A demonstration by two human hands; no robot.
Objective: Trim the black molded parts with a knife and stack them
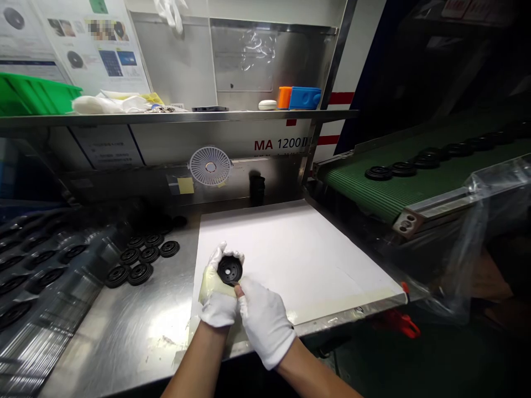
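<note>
My left hand (215,290), in a white glove with a yellowish palm, is closed around a black round plastic part (229,270). The part's hollow face is tilted up toward me, and a small hole shows in its middle. My right hand (265,318), gloved in white with a bare thumb tip, is closed in a pinch at the part's lower edge. Something thin and dark shows at its fingertips, too small to name. Both hands are over the near left portion of a white sheet (282,249). Left of it, several similar black parts (149,254) lie on the metal table (124,331).
Clear plastic trays (62,265) with black parts are stacked at left. A green conveyor (373,193) carries more parts at right. A small fan (210,166) hangs below the metal shelf (232,115). A green bin (37,94) stands on that shelf. Red clamp (402,323) at the table's edge.
</note>
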